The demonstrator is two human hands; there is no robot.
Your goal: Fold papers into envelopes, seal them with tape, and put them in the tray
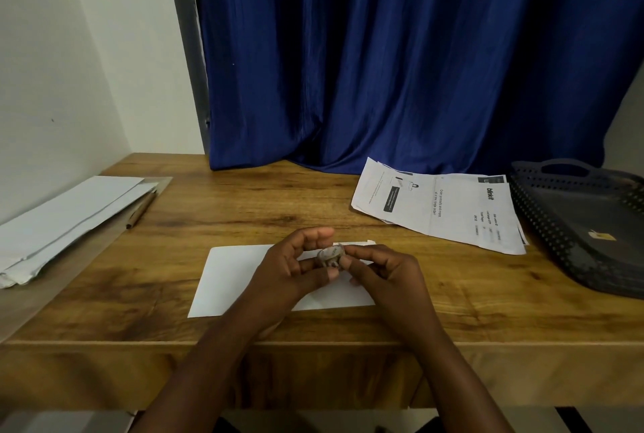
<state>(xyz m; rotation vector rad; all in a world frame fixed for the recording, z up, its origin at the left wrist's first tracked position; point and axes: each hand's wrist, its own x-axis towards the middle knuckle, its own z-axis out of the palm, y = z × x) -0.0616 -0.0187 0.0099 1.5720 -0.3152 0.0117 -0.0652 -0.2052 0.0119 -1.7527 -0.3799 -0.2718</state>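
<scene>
A person seated at a wooden table (244, 195) works a small roll of tape (330, 254) over a folded white paper envelope (237, 275) that lies flat at the lower centre of the frame. The left hand (296, 265) cradles the roll, thumb and fingers curled round it; the right hand (380, 268) pinches at the roll's near edge with fingertips drawn close together, apparently hunting for the loose end of the tape, though no free strip can be made out.

The dark perforated tray (543, 223) waits at the right edge of the frame, well apart from the envelope; whether the small yellowish scrap on its floor is anything of note cannot be told. A printed sheet (442, 206) lies between envelope and tray, and a stack of blank papers (69, 213) with a pencil (141, 210) beside it sits at the left. A blue curtain (383, 66) hangs behind.

The risks from here look modest but real. With both hands on the roll, nothing holds the envelope shut, so its flap may spring open or the paper may slide on the smooth table. A strip pulled off too quickly could curl onto itself or stick to the fingers, and one laid crooked would likely tear the thin paper if peeled back.
</scene>
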